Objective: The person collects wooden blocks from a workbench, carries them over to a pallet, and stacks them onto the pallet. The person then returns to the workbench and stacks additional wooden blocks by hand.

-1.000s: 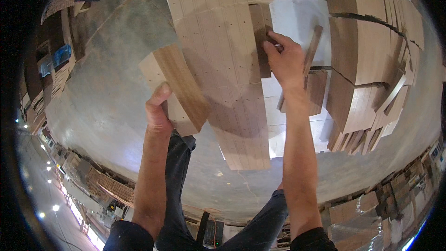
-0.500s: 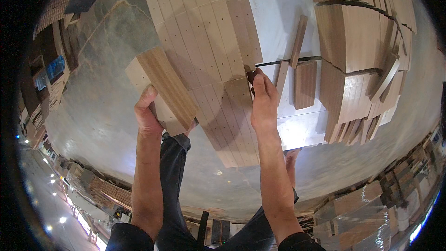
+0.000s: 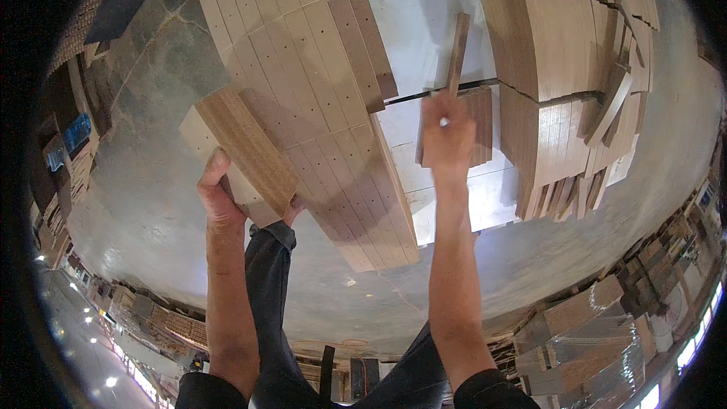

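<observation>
Clasping a block (image 3: 250,148) of pale boards, the left hand (image 3: 219,197) is left of the frame's centre, its thumb over the near face; from where I stand the rest of its fingers are hidden. The block sits aslant, overlapping the left edge of the drilled boards (image 3: 280,68), which run in close rows from the top of the frame down to the lower centre. Two darker boards (image 3: 363,49) lie along their right edge, near the top. Right of centre, the right hand (image 3: 448,132) is a blur with its fingers curled, and I can't tell whether they close on anything. It is over some short slats (image 3: 482,125) on the white surface (image 3: 409,23), with a narrow slat (image 3: 459,53) just above it. Tall stacks (image 3: 564,45) fill the upper right, over the grey floor (image 3: 151,182).
</observation>
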Demonstrator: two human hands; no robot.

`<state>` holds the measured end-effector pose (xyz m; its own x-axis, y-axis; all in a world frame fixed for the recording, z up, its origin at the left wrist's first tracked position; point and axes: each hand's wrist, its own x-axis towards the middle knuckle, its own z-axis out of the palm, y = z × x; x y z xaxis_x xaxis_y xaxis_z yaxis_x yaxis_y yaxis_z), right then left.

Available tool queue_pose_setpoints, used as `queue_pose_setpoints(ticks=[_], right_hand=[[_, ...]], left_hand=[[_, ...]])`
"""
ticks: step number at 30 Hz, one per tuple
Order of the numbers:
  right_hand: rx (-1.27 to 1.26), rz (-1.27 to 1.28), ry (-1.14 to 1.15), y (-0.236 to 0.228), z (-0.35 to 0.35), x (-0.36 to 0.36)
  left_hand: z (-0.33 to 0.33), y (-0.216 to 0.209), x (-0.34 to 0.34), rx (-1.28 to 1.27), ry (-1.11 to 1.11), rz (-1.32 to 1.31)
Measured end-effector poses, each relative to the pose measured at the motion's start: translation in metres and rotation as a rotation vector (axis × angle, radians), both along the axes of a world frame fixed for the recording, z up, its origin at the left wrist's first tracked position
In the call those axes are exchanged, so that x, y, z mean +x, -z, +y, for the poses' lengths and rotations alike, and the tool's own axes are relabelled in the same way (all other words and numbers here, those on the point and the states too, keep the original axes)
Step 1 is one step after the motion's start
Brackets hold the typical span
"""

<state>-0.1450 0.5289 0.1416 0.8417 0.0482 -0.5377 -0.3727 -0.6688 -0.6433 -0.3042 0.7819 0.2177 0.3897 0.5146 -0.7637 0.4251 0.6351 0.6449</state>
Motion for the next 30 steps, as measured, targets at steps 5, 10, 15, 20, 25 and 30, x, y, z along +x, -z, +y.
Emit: queue_pose_setpoints(ticks=[5,10,15,20,25,30], right_hand=[[-0.342,-0.473,-0.116,0.072,-0.029,0.051],[-0.339,-0.408,-0.200,0.086,-0.029,0.071],[0.439,-0.084,-0.030,-0.008,0.018,0.039],[0.483,0.042,-0.095,-0.011,0.045,0.027],[0.317,-0.047,-0.212,-0.004,0.057,0.033],[0.282,-0.112,-0.201,0.005,0.058,0.031]], left_hand=[[-0.002,0.004,0.001,0.009,-0.001,0.006],[-0.006,0.004,0.002,-0.009,0.013,0.005],[-0.001,-0.004,0.005,-0.095,0.077,-0.017],[-0.008,-0.004,0.010,-0.105,-0.054,-0.032],[-0.006,-0.007,0.012,-0.088,-0.065,-0.019],[-0.007,-0.008,0.013,-0.083,-0.060,-0.011]])
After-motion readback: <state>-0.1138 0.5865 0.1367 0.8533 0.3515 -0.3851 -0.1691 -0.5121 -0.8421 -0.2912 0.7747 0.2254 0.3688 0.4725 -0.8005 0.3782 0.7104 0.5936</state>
